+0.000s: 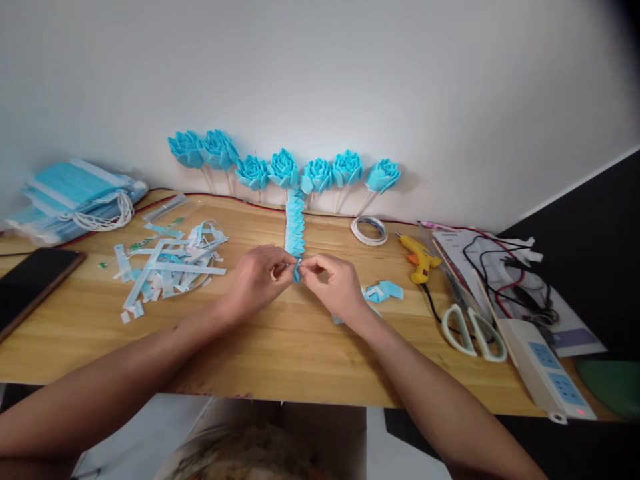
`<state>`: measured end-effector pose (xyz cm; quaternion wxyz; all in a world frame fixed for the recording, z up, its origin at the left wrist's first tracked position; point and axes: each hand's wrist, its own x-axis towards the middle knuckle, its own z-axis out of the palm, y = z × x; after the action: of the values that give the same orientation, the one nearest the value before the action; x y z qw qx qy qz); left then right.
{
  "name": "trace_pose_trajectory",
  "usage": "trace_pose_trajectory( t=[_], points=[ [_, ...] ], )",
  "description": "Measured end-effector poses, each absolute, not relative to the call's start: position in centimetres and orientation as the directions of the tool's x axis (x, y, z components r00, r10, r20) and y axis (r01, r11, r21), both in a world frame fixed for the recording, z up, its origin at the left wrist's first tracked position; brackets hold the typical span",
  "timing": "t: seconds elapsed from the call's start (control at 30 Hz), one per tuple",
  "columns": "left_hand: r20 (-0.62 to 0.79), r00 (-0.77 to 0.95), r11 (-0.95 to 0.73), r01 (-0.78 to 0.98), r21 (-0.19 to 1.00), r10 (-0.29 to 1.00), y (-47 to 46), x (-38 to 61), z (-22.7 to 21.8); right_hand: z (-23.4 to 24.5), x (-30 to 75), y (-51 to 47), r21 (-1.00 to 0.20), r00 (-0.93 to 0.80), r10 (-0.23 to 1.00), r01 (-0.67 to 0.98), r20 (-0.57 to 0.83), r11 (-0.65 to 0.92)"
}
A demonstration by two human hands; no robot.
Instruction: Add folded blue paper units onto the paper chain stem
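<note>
A long strip of folded blue pieces (pixel 295 227) lies on the wooden table (pixel 280 347), running from the wall toward me. My left hand (pixel 257 277) and my right hand (pixel 333 283) meet at its near end, both with fingers pinched on a small blue folded piece (pixel 297 272) there. A few loose blue folded pieces (pixel 384 291) lie just right of my right hand. Several blue fabric roses on sticks (pixel 283 168) lean against the white wall behind the strip.
A pile of blue and white scraps (pixel 167 263) lies at the left, with a stack of blue face masks (pixel 75 197) and a dark phone (pixel 30 283). At the right are a tape roll (pixel 369 230), yellow glue gun (pixel 419 257), scissors (pixel 473 330), cables and a power strip (pixel 543 363).
</note>
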<state>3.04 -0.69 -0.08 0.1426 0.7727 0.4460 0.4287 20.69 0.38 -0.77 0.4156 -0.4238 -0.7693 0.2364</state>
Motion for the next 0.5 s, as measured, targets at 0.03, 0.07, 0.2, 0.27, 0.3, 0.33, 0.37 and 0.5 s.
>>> trace_pose_trajectory(
  t=[0.03, 0.07, 0.2, 0.27, 0.3, 0.33, 0.37, 0.5],
  points=[
    [0.519, 0.229, -0.549, 0.556, 0.625, 0.823, -0.7, 3.0, 0.0, -0.7, 20.7, 0.4, -0.732, -0.291, 0.857, 0.445, 0.426, 0.515],
    [0.496, 0.22, -0.528, 0.542, 0.653, 0.84, -0.7, 3.0, 0.0, -0.6, 20.7, 0.4, -0.751, -0.284, 0.866, 0.433, 0.411, 0.498],
    [0.36, 0.167, -0.395, 0.475, 0.786, 0.918, -0.6, 3.0, 0.5, -0.2, 20.6, 0.3, -0.826, -0.273, 0.898, 0.367, 0.344, 0.428],
    [0.286, 0.166, -0.331, 0.432, 0.839, 0.944, -0.6, 3.0, 0.7, -0.1, 20.6, 0.3, -0.85, -0.273, 0.909, 0.345, 0.315, 0.398],
    [0.251, 0.173, -0.301, 0.409, 0.861, 0.952, -0.6, 3.0, 0.8, 0.0, 20.6, 0.3, -0.86, -0.273, 0.914, 0.339, 0.299, 0.382],
    [0.217, 0.181, -0.272, 0.382, 0.883, 0.959, -0.6, 2.9, 0.9, 0.1, 20.6, 0.3, -0.868, -0.271, 0.92, 0.334, 0.283, 0.366],
    [0.187, 0.187, -0.243, 0.35, 0.905, 0.964, -0.6, 2.8, 1.0, 0.1, 20.7, 0.3, -0.878, -0.269, 0.925, 0.327, 0.268, 0.349],
    [0.126, 0.146, -0.154, 0.204, 0.967, 0.981, -0.3, 2.5, 1.2, 0.0, 20.9, 0.5, -0.922, -0.262, 0.94, 0.26, 0.218, 0.286]
  ],
)
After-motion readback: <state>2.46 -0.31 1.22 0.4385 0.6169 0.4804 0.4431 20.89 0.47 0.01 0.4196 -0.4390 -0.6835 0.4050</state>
